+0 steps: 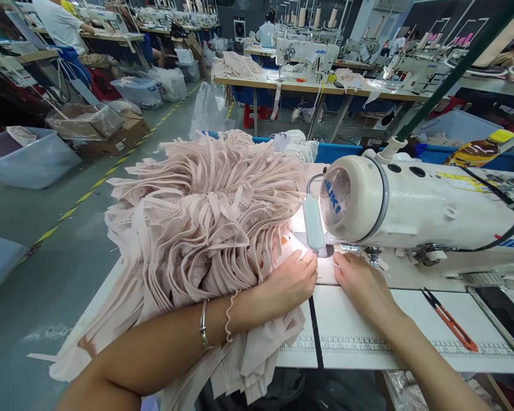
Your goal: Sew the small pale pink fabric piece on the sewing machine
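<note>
Our left hand point(289, 282) lies palm-down, fingers pressed on the pink fabric point(205, 228) beside the needle; our right hand point(360, 282) rests flat, fingers together, under the machine point(411, 202).

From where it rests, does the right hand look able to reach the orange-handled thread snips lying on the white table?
Probably yes. The right hand lies flat near the needle, and the orange-handled thread snips lie to its right on the white table, with only bare surface between them. The sewing machine sits further back.
</note>
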Demonstrator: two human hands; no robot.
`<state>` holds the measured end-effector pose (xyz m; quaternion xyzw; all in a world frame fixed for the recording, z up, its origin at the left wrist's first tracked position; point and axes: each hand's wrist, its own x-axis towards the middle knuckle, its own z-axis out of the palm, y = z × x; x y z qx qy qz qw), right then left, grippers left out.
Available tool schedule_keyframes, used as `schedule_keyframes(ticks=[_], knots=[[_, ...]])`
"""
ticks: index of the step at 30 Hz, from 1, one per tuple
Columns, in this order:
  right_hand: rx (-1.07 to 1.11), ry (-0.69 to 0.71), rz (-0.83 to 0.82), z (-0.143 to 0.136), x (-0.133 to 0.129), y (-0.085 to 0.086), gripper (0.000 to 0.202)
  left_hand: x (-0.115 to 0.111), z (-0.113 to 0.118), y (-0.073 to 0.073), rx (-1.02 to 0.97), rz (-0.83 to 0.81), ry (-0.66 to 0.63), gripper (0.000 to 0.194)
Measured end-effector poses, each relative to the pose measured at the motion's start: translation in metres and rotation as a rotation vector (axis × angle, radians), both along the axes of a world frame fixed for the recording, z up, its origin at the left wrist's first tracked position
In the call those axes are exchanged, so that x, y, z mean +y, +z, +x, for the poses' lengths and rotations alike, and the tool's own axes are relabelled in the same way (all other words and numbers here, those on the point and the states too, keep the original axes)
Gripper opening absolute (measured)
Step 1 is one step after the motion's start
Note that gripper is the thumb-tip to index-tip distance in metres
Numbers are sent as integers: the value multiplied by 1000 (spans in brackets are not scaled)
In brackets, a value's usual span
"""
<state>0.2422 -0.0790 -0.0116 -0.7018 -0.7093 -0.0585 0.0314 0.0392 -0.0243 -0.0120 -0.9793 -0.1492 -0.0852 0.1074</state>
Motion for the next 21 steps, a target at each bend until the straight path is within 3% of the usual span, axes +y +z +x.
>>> schedule_keyframes(ticks=[4, 8, 12, 15, 18, 21], knots=[[62, -44, -83, -10, 14, -1, 12, 1, 0, -1, -9, -59, 2, 24], [119, -33, 15, -21, 13, -11, 13, 8, -1, 2, -72, -250, 94, 25], [123, -51, 133, -25, 4, -20, 11, 15, 2, 0, -331, -570, 197, 27], [176, -112, 120, -25, 3, -22, 12, 11, 5, -5, -520, -709, 215, 30], [275, -141, 51, -25, 4, -19, 10, 0, 5, -9, -413, -652, 81, 34], [337, -175, 19, -26, 4, -16, 13, -9, 1, -6, -123, -387, -36, 56]])
